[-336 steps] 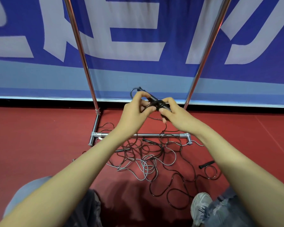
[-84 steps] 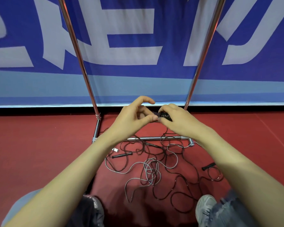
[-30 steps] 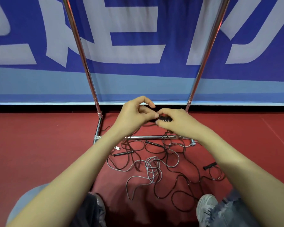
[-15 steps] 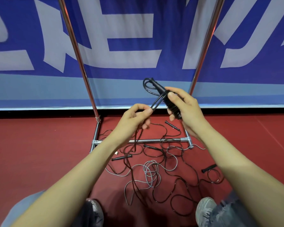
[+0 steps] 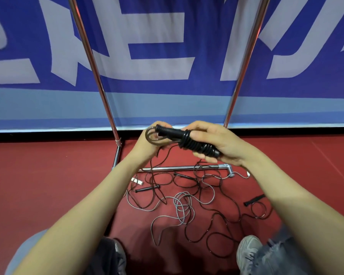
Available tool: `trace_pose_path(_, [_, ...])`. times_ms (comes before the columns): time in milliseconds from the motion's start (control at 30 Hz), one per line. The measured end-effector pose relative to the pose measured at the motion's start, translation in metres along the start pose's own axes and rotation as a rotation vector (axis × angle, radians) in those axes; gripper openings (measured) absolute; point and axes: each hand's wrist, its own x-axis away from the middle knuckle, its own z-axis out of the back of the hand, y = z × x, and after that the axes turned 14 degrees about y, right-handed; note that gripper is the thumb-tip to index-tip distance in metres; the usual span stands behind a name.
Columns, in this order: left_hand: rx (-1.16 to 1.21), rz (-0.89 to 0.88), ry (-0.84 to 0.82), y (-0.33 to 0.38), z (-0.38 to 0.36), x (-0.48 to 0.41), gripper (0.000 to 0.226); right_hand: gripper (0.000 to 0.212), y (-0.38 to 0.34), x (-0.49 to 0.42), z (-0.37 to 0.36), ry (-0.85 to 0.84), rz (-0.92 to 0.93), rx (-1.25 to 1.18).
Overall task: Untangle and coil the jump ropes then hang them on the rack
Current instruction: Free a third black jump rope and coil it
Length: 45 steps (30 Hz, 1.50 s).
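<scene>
**Both hands on one black rope, the others in a heap below**

The right hand (image 5: 216, 144) is closed round a black handle (image 5: 169, 132), thumb on top and fingers curled beneath. The handle lies nearly level and points to the left. Whether it is one handle or two held together cannot be told. Tight turns of black rope (image 5: 195, 144) are wound round its middle, right against the thumb.

At the handle's free end the left hand (image 5: 145, 144) has its fingers curled about a small loop (image 5: 149, 138) of the same rope, which circles just beyond the handle tip. From under this hand a single dark strand (image 5: 151, 167) drops down to the floor.

Both hands are raised in front of the rack, between its two slanting chrome uprights (image 5: 91, 66) and above its base bar (image 5: 179, 168), touching neither.

Below them the remaining jump ropes lie tangled on the red floor (image 5: 48, 175), just this side of the base bar. Dark cords (image 5: 216, 221) wander in loose bends, and a grey rope (image 5: 180, 205) is bunched in overlapping rings at the middle. A loose black handle (image 5: 147, 189) lies to the left of the heap, another (image 5: 253, 200) to the right, and a white-tipped end (image 5: 137, 180) sits near the left forearm.

Behind the rack hangs a blue banner (image 5: 157, 100) with large pale lettering. At the lower edge are the person's two shoes (image 5: 246, 249) and jeans, on either side of the tangle.
</scene>
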Motion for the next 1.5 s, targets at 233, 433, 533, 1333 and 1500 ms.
trace_pose_path(233, [-0.208, -0.005, -0.049, 0.013, 0.002, -0.001, 0.038, 0.056, 0.010, -0.002, 0.001, -0.066, -0.120, 0.603])
trace_pose_path(433, [-0.057, -0.086, 0.103, 0.019, -0.018, 0.012, 0.027, 0.027, 0.022, -0.013, -0.002, 0.266, 0.130, 0.779])
trace_pose_path(533, [0.053, -0.053, 0.117, 0.021, -0.022, 0.015, 0.025, 0.025, 0.020, -0.016, 0.000, 0.474, 0.238, 0.672])
trace_pose_path(1333, [0.130, 0.321, -0.067, 0.005, 0.011, 0.001, 0.024, 0.020, 0.006, -0.004, -0.004, 0.240, 0.270, 0.007])
trace_pose_path(1500, [0.003, 0.124, -0.075, 0.007, 0.014, 0.000, 0.039, 0.024, 0.008, 0.001, -0.002, -0.029, 0.088, 0.005])
